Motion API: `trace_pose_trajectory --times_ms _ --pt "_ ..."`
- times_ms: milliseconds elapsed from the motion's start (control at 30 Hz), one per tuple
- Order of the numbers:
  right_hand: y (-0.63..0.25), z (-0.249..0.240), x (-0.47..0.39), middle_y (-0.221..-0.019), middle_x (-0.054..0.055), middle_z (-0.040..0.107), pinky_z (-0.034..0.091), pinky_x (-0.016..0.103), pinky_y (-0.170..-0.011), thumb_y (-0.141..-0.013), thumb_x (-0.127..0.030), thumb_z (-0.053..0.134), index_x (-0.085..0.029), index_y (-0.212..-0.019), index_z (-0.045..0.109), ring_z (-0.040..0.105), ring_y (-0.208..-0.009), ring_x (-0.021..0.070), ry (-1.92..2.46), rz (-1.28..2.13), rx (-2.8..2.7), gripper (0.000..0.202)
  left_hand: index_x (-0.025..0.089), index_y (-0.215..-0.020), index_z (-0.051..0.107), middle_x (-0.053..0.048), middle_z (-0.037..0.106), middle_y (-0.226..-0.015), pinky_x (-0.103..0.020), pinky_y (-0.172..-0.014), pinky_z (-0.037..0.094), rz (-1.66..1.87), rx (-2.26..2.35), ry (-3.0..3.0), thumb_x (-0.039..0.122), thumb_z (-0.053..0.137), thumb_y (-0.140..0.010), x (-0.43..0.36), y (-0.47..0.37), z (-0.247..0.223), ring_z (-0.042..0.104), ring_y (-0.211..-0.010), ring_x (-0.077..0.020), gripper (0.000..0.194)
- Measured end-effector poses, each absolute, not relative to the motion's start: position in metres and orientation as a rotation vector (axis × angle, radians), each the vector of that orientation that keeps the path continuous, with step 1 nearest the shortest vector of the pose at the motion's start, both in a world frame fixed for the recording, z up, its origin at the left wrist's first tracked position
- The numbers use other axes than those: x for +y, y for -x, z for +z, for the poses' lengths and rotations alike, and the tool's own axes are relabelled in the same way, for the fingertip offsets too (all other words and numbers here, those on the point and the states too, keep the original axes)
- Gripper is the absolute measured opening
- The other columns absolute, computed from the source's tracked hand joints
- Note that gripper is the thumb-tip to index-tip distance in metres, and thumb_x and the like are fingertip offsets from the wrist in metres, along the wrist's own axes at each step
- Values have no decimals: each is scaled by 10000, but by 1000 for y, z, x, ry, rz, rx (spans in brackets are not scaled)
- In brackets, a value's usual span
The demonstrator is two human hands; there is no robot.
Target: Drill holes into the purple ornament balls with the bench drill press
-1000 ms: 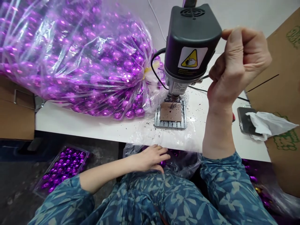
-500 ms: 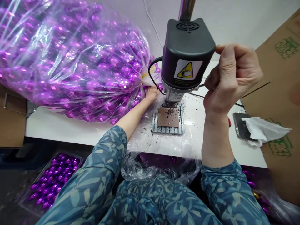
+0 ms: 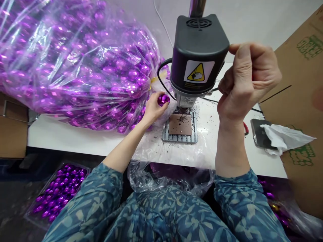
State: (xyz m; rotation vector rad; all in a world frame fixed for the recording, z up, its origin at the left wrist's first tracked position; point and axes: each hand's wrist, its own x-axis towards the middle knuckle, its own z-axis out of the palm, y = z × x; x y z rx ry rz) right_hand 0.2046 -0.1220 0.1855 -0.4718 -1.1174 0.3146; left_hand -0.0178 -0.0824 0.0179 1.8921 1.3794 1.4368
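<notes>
A shiny purple faceted ball (image 3: 164,99) is pinched between the thumb and fingers of my left hand (image 3: 154,107), just left of the bench drill press (image 3: 198,50). My right hand (image 3: 248,79) is a closed fist at the machine's right side, around a feed lever that the fingers mostly hide; its index finger touches the black housing. Under the drill head, a brown square plate (image 3: 180,129) with a small hole lies on the slotted metal base (image 3: 179,138), scattered with dark shavings. The drill tip is hidden.
A big clear bag of purple balls (image 3: 96,74) fills the left of the white table (image 3: 63,136). On the right are a phone (image 3: 261,132), a white tissue (image 3: 285,136) and a cardboard box (image 3: 302,101). A tray of purple balls (image 3: 60,188) stands low left. Plastic sheeting (image 3: 143,178) hangs at the table's front.
My left hand has come out from beside the bag's tied neck, nearer and slightly left, and the purple ball in it now shows. My right hand stays closed at the machine.
</notes>
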Motion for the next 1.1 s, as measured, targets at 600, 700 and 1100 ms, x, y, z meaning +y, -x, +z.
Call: trace_pose_trajectory --times_ms 600,700,1100 --pt "-202 188 -122 -558 -76 413 482 198 -515 -742 -669 808 -176 -830 770 333 -436 6 450 349 -1103 502 194 -1169 666 -88 808 -1100 -355 -889 609 1287 1183 -1239 406 983 -755 -153 -29 -16 776 -1002 -229 563" --pt "-201 188 -122 -607 -44 486 573 208 -649 -738 -685 808 -147 -834 767 587 -600 50 451 348 -1098 548 193 -1179 692 -85 803 -1108 -331 -821 611 1256 1199 -1372 366 972 -764 -149 -33 -19 761 -937 -211 529" --pt "-202 185 -119 -633 -11 536 618 239 -721 -824 -761 637 -187 -868 742 685 -743 97 534 245 -1148 585 197 -1339 640 -132 750 -1311 -457 -1068 616 1237 1151 -1685 378 926 -840 -153 -45 -37 739 -1213 -291 602"
